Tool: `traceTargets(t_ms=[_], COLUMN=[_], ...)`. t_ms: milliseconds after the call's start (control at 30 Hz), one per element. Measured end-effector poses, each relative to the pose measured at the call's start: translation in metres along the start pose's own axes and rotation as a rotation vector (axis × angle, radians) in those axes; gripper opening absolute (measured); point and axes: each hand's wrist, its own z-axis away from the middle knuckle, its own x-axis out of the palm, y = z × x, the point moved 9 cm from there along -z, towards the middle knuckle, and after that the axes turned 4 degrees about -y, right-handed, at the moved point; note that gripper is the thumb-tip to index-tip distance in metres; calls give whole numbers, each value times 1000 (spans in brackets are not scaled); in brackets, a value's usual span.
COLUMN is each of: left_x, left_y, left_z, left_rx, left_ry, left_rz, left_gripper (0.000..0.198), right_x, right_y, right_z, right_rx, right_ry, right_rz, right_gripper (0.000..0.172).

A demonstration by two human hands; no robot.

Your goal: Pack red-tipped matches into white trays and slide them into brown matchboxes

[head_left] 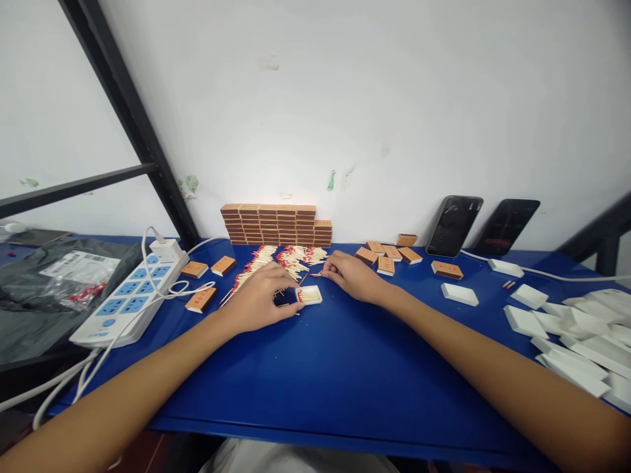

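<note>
Both hands are out over the blue bench (345, 368), working close together a little short of its far edge. The left hand (261, 297) curls around a small white match tray (309, 295), and that grip is clenched on the tray's left end, pinning it flat on the bench. Pale sticks lie side by side inside it, and the tray sits midway along the bench, just in front of the pile.

The right hand (353, 277) lies knuckles up just to the right, its fingertips (331, 265) down on the loose matches (288, 258) at the pile's right fringe. The fingers hide what is under them, so I cannot tell whether that grip is pinched on a match or only touching. The red-tipped pile fans out between the hands and the far edge.

Behind it, a neat stack of matchboxes (276, 226) stands against the wall. Closed matchboxes (387, 257) lie scattered to the right of the pile, with a few more to its left. A power strip (125, 302) angles across the left end beside a black bag (39, 295). Two phones (453, 225) lean on the wall toward the far right corner. Empty white trays (576, 345) lie heaped at the right edge.
</note>
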Motion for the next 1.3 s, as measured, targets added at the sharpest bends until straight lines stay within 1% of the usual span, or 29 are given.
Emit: traceTargets(t_ms=[167, 267, 333, 433, 567, 667, 800, 900, 967, 1033, 1200, 1300], left_x=[-3, -2, -2, -1, 0, 0, 0, 1, 2, 2, 3, 3], left_y=[0, 0, 0, 1, 2, 3, 3, 2, 2, 1, 2, 2], left_z=[0, 0, 0, 0, 0, 0, 0, 0, 0, 0, 0, 0], left_rx=[3, 5, 4, 4, 8, 6, 6, 8, 3, -2, 4, 5], left_ry=[27, 26, 20, 14, -2, -7, -7, -8, -11, -12, -11, -9], left_rz=[-26, -29, -30, -21, -12, -8, 4, 11, 8, 5, 10, 13], left_gripper=[23, 21, 22, 22, 22, 23, 22, 21, 21, 21, 22, 23], right_x=[-7, -7, -4, 1, 6, 0, -9, -3, 2, 4, 2, 1], right_y=[-15, -33, -46, -59, -68, -62, -34, -21, -18, -17, -3, 2], right_z=[3, 7, 11, 16, 18, 14, 8, 6, 5, 3, -5, -10], right_rx=[-20, -47, -74, -86, -110, -127, -90, -96, -99, -92, -32, -47], right_ry=[-85, -170, -201, -207, -176, -94, 34, 3, -38, -50, -1, 20], right_rz=[-20, -61, -75, -64, -102, -137, -116, -75, -57, -36, 28, 39], right_gripper=[13, 15, 14, 11, 9, 12, 8, 10, 7, 10, 12, 7])
